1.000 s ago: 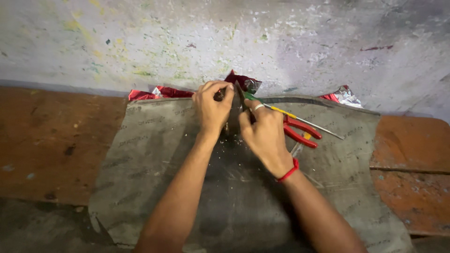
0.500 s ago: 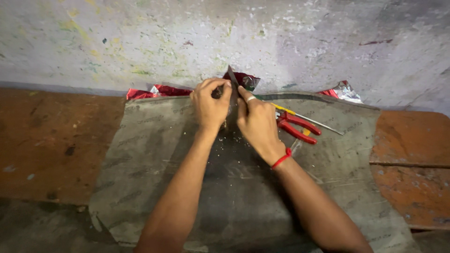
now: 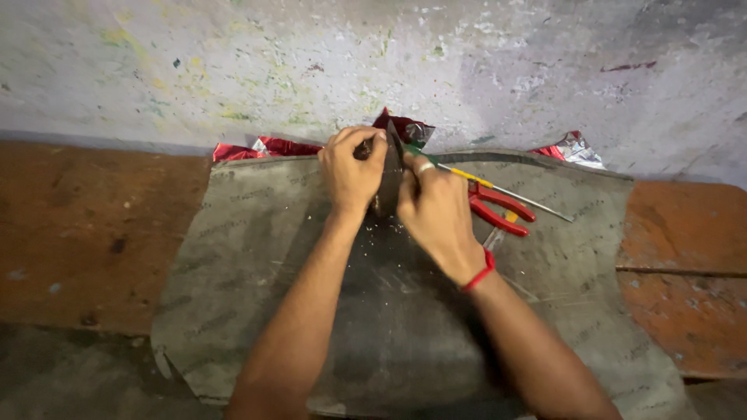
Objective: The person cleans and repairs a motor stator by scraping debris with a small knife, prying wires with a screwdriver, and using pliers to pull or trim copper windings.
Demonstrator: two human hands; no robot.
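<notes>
My left hand and my right hand are pressed close together over a grey mat. Between them stands a thin dark blade-like piece, held upright; my left hand grips a small dark object at its top, my right hand pinches the piece from the right. What the small object is stays hidden by my fingers. A red band circles my right wrist. Just right of my right hand lie red-handled pliers and a screwdriver with a yellow-green handle and long metal shaft.
The mat lies on a reddish-brown floor against a stained pale wall. Crumpled red and silver foil wrappers stick out behind the mat's far edge. Small pale crumbs are scattered on the mat below my hands.
My right hand has shifted left and closer to my left hand, uncovering more of the pliers and screwdriver. The dark piece now stands between both hands.
</notes>
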